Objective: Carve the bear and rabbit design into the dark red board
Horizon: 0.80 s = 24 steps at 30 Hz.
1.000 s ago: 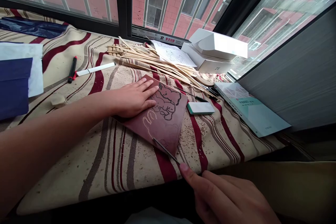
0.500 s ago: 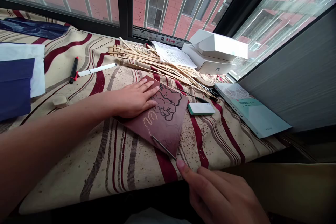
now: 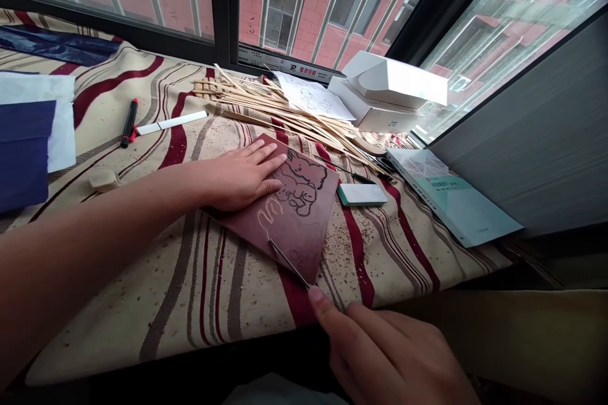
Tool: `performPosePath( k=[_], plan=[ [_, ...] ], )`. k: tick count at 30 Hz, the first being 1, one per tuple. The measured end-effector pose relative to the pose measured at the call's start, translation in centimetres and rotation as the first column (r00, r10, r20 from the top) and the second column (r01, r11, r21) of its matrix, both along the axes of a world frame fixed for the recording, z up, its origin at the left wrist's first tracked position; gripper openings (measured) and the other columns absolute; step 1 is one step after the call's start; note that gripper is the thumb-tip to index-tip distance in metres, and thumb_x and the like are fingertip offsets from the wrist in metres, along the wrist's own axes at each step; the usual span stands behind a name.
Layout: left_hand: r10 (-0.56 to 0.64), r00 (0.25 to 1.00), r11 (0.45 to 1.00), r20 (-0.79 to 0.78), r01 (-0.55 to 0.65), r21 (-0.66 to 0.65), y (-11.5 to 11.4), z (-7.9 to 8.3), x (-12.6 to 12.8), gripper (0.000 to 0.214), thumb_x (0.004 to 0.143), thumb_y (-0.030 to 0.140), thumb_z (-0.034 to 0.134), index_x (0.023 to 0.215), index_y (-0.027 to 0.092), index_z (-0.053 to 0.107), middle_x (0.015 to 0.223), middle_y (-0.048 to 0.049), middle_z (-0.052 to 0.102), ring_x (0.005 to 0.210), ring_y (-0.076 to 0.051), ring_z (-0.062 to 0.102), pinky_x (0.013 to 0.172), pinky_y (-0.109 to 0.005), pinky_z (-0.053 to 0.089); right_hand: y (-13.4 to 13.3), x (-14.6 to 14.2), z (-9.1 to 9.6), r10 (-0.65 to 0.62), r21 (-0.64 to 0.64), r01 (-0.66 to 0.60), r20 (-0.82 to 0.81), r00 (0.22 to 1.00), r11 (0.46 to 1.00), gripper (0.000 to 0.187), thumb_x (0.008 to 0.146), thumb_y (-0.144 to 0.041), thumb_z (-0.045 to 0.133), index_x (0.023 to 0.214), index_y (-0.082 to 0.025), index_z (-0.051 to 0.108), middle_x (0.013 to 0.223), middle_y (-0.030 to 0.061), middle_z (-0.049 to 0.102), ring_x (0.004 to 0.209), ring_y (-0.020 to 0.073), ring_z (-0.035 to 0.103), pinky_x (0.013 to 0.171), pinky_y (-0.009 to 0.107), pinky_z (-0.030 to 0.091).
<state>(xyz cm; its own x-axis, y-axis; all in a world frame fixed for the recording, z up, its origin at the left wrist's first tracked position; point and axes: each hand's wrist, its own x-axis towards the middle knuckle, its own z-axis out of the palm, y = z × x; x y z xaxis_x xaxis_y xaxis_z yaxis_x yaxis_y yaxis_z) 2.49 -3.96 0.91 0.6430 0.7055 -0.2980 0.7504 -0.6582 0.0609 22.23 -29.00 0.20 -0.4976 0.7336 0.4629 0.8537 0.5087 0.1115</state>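
A reddish-brown board (image 3: 311,228) lies at an angle on the striped cloth, bearing a dark cartoon animal drawing and pale carved lines. My left hand (image 3: 240,178) rests flat on its left part, fingers stretched out. In my right hand (image 3: 380,348) is a thin metal carving tool (image 3: 289,262), its handle hidden in the closed fingers. The tool's tip touches the board at the lower end of the pale lines. Small shavings are scattered on the cloth around the board.
Right of the board lie a green-and-white block (image 3: 361,195), a black-handled tool (image 3: 363,178) and a book (image 3: 453,199). Behind are thin wooden strips (image 3: 285,117), a paper drawing (image 3: 313,96) and a white box (image 3: 389,92). Leftward are a white pen (image 3: 173,122), a black marker (image 3: 129,123) and an eraser-like lump (image 3: 104,181).
The carving tool's tip and my right hand have shifted slightly left and up in the picture, with the whole view drifting a little too. My left hand stays on the board.
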Motion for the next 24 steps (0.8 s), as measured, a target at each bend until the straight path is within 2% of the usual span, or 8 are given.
performPosePath(
  k=[12,18,24],
  plan=[
    [0.01,1.0,1.0,0.002,-0.01,-0.024,-0.1,0.07,-0.01,0.074,0.12,0.054,0.028,0.184,0.023,0.01,0.19,-0.0054,-0.007,0.178,-0.03,-0.007,0.145,-0.046,0.006,0.1,0.38,0.18,0.029,-0.01,-0.029,0.018,0.999,1.0,0.031,0.112,-0.006,0.046,0.123,-0.014,0.073,0.066,-0.0067,0.066,0.048,0.0112,0.065,0.048,0.029,0.048],
    [-0.001,1.0,1.0,-0.003,0.001,0.006,-0.05,-0.08,-0.01,0.074,0.12,0.055,0.027,0.184,0.023,0.01,0.19,-0.008,-0.005,0.178,-0.03,-0.006,0.145,-0.048,0.008,0.22,0.22,0.17,0.034,-0.03,-0.034,0.01,0.999,0.999,0.037,0.113,-0.006,0.04,0.118,-0.013,0.076,0.069,-0.0048,0.069,0.051,0.0113,0.067,0.049,0.029,0.05],
    [0.006,1.0,1.0,0.001,-0.006,0.004,0.06,-0.21,-0.17,0.074,0.12,0.054,0.029,0.184,0.022,0.011,0.19,-0.0079,-0.004,0.178,-0.03,-0.006,0.145,-0.048,0.008,0.27,-0.23,0.34,0.036,-0.011,-0.036,0.008,0.999,0.999,0.034,0.111,-0.003,0.044,0.118,-0.011,0.077,0.067,-0.0047,0.068,0.051,0.0113,0.068,0.049,0.028,0.05]
  ],
)
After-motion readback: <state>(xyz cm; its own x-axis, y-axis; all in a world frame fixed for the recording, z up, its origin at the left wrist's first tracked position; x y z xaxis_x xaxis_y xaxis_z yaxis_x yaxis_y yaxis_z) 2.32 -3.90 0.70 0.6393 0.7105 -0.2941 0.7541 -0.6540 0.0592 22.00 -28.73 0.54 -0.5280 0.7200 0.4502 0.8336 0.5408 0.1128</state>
